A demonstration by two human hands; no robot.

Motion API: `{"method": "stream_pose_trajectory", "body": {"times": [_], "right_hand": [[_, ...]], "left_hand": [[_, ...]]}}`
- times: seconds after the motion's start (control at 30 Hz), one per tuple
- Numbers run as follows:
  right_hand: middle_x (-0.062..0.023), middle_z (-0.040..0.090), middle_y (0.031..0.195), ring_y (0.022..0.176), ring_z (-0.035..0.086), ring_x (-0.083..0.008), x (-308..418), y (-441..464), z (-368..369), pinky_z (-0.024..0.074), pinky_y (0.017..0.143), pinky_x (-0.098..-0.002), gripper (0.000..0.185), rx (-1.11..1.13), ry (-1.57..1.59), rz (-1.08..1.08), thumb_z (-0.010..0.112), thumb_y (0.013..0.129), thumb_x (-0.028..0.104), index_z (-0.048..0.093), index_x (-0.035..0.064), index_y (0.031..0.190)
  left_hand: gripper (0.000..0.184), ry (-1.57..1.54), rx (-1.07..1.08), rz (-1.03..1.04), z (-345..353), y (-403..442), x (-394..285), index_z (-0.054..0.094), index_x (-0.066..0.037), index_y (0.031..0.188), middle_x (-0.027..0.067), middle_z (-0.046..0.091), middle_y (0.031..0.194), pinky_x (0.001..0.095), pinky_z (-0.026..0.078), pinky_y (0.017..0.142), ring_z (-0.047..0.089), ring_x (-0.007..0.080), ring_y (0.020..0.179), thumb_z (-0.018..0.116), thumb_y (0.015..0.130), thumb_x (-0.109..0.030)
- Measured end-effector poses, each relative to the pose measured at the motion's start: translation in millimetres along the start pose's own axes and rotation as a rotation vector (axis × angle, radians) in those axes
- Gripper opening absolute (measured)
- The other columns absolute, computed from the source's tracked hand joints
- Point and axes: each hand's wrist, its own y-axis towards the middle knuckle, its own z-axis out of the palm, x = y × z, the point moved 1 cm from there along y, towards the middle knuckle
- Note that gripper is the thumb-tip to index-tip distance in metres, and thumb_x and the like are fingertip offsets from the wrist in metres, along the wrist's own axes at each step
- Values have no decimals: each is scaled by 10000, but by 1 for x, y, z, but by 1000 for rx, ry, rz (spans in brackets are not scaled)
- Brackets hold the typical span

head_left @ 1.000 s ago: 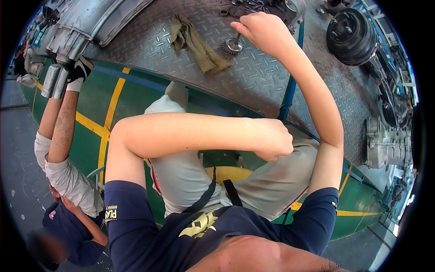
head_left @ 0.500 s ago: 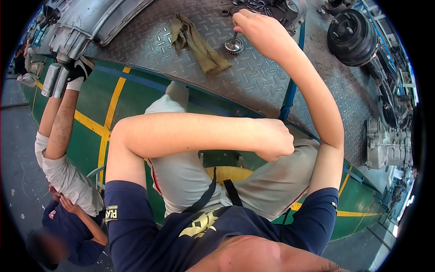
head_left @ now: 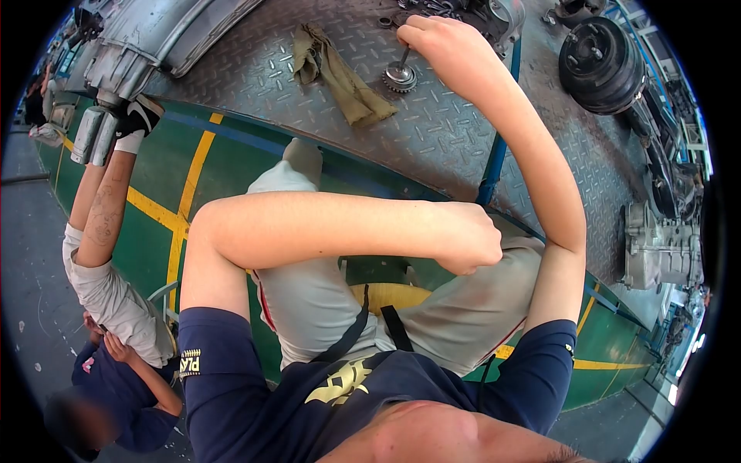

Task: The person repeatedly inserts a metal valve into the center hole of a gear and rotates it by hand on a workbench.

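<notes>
My right hand [head_left: 444, 45] reaches forward over the steel checker-plate bench top [head_left: 448, 147]. Its fingers pinch the upper end of a thin metal rod [head_left: 404, 55]. The rod's lower end meets a small toothed metal gear [head_left: 399, 78] on the plate. Just left of the gear lies a crumpled olive-brown cloth [head_left: 340, 81]. My left hand [head_left: 472, 239] is curled into a fist at my right knee, with nothing visible in it.
A large metal housing [head_left: 131, 54] is at the upper left, near another person's shoe [head_left: 140, 119]. That person sits at the left. Small metal parts [head_left: 440, 8] are behind my right hand. A black drum [head_left: 600, 62] and a metal casing [head_left: 656, 245] are on the right.
My right hand has moved slightly forward since a second ago, and its grip on the rod has shifted. The other person's legs and hands have moved a little. My left hand has stayed still.
</notes>
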Motion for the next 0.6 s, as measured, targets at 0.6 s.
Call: {"method": "stream_pose_trajectory", "body": {"times": [0.6], "right_hand": [[-138, 702, 877, 902, 702, -324, -1, -8, -4, 567, 775, -409, 66, 252, -173, 25, 681, 836, 62, 650, 29, 884]], "left_hand": [[177, -21, 33, -15, 1, 0, 0, 724, 17, 781, 208, 717, 772, 451, 567, 664, 722, 373, 773, 634, 791, -135]]}}
